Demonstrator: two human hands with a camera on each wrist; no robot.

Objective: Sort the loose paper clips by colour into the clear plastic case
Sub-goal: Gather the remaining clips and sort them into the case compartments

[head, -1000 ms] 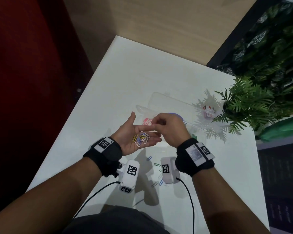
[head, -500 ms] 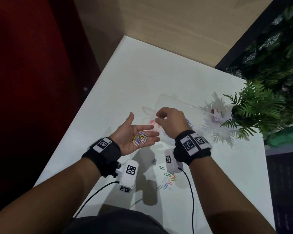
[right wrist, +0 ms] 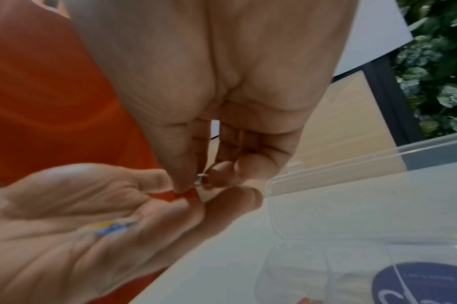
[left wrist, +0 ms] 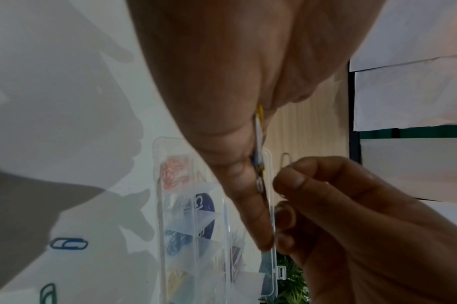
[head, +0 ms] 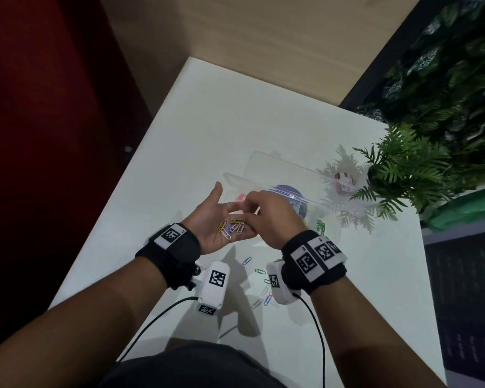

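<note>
White tabletop (head: 196, 130) with a light wood floor beyond it, a dark red wall on the left, leafy green plants (head: 409, 169) on the right

Item: clear plastic case with divided compartments (head: 266, 175), lid open, lying far of both hands at mid-table; the left-wrist view shows pink clips (left wrist: 174, 171) in one compartment and dark blue clips (left wrist: 175, 243) in another, with a dark blue round label seen through the base

Item: left hand (head: 219, 219), palm up, fingers relaxed and straight, held above the table just near of the case; a small heap of yellow, white and blue paper clips (head: 231, 226) rests on the palm

Item: right hand (head: 269, 217), back upward, fingertips over the left palm; thumb and forefinger pinch one pale silver-white paper clip (left wrist: 286, 160), raised clear of the heap in the left-wrist view

Item: loose coloured paper clips (head: 259, 287), blue and green among them, scattered on the table near of the hands, partly hidden by the wrist cameras; a green cluster (head: 321, 226) lies right of the right hand

Item: small red-and-white box (head: 345, 182) at the foot of the fern
</note>
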